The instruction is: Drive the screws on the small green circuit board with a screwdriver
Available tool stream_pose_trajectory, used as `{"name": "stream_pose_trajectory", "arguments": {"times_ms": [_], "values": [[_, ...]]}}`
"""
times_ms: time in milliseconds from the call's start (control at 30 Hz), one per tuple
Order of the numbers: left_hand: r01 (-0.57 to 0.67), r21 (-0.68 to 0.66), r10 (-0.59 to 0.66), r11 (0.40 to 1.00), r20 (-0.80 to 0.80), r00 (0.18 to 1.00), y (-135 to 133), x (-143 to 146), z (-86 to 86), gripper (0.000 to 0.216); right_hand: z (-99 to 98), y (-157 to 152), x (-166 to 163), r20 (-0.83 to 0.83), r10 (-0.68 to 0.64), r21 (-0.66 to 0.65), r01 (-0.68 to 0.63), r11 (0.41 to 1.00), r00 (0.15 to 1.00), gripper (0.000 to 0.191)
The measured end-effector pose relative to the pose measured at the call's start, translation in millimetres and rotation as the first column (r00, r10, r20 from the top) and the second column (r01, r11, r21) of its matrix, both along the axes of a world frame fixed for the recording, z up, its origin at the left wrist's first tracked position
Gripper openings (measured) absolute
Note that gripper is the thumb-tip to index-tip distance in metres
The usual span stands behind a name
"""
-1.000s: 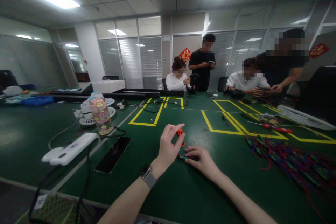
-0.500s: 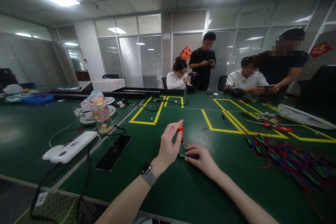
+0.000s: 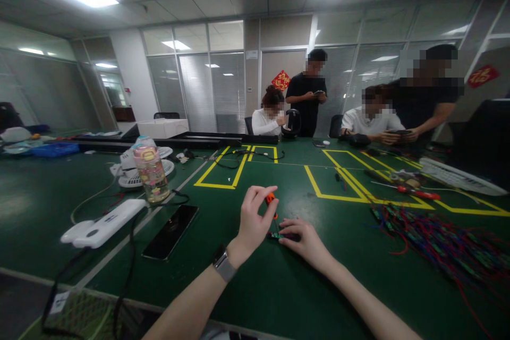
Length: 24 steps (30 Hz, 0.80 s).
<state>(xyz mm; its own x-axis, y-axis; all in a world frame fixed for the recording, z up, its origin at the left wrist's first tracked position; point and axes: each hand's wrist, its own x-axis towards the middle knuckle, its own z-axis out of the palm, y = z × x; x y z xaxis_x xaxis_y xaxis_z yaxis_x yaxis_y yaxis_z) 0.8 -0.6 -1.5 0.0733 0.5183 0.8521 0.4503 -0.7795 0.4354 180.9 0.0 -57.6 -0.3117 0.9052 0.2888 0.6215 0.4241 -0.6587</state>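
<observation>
My left hand (image 3: 254, 221), with a watch (image 3: 223, 263) on its wrist, pinches the orange handle of a small screwdriver (image 3: 271, 199) between thumb and fingers. The shaft points down at a small green circuit board (image 3: 274, 235) lying on the table. My right hand (image 3: 302, 238) rests on the tabletop, its fingers pressed on the board's right end and partly covering it. Whether the screwdriver's tip touches the board is too small to tell.
On the green table (image 3: 303, 292), a phone (image 3: 170, 232), a white device (image 3: 115, 223) and a bottle (image 3: 151, 172) stand left. At right lies a heap of wired circuit boards (image 3: 434, 244) and a red-handled screwdriver (image 3: 418, 193). Several people (image 3: 306, 90) are at the far side.
My left fingers have shifted on the screwdriver's handle, the index finger now lying over its top. My right hand stays on the board. The view has moved slightly.
</observation>
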Motion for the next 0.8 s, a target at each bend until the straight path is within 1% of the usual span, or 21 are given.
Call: {"name": "stream_pose_trajectory", "arguments": {"times_ms": [67,233,400,600,800], "values": [[-0.004,0.014,0.004,1.000,0.004,1.000,0.1,-0.1,-0.4,0.024,-1.2,0.5,0.1,-0.006,-0.001,0.004,0.001,1.000,1.000,0.014],[0.071,-0.010,-0.071,0.997,-0.007,0.997,-1.6,0.4,-0.2,0.034,-3.1,1.2,0.3,-0.012,-0.003,0.010,0.003,1.000,1.000,0.014],[0.033,0.003,-0.033,0.999,0.001,0.999,-0.5,0.0,-1.8,0.026,-1.5,-0.1,0.4,-0.007,0.003,0.007,-0.003,1.000,1.000,0.013],[0.100,-0.053,-0.100,0.994,-0.010,0.995,-2.5,0.7,0.1,0.037,-3.0,0.9,1.1,-0.013,0.005,0.005,-0.005,1.000,1.000,0.014],[-0.006,-0.002,0.006,1.000,0.007,1.000,1.1,0.3,-1.6,0.024,-3.6,2.1,0.4,-0.011,-0.004,0.002,0.004,1.000,1.000,0.013]]}}
